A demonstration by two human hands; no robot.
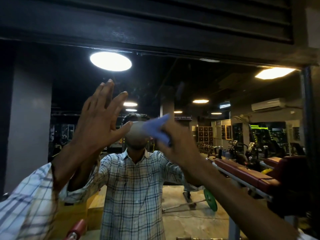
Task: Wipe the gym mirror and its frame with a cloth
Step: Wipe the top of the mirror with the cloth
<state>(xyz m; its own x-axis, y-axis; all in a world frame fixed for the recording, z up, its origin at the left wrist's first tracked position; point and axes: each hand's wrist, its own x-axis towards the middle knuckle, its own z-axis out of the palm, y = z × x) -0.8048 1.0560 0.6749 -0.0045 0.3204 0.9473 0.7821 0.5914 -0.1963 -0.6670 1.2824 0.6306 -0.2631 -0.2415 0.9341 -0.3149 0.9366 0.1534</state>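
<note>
Mirror (pixel 207 87): large wall pane filling most of the view, reflecting a dim gym with ceiling lamps, benches and racks. Faint specks and smears show on the upper glass near the brightest lamp (pixel 110 61).

Frame (pixel 155 47): dark strip along the top edge; a dark upright (pixel 306 110) closes the right side. Slatted dark panels sit above it.

Cloth (pixel 158 129): blue, bunched, blurred by motion. It is at the mirror's middle, about head height, against or just off the glass (contact cannot be told from this view).

Right hand (pixel 180 144): clenched around the cloth, arm reaching in from the lower right.

Left hand (pixel 102 116): open and holding nothing, fingers (pixel 108 85) spread and pointing up, palm toward the glass. Whether it touches the pane cannot be told.

Sleeve (pixel 24 201): checked, pale, on the left arm. The same shirt shows in the reflection.

Bench (pixel 242 172): red padding, close by at right, between the person and the lower mirror.

Step in hand, as judged: wiping the central glass; the top strip and the side upright look not yet reached.

Notes on doing it well:
- Flatten the cloth under the palm instead of a tight bunch, so more of it meets the glass.
- Work in overlapping passes from the top downward, so loosened dust is not pushed onto clean areas.
- Keep the bare left palm off the glass, or it will leave prints.
- Run a cloth edge along the join of pane and frame, where dirt likely gathers.
- Mind the bench when leaning in.
</note>
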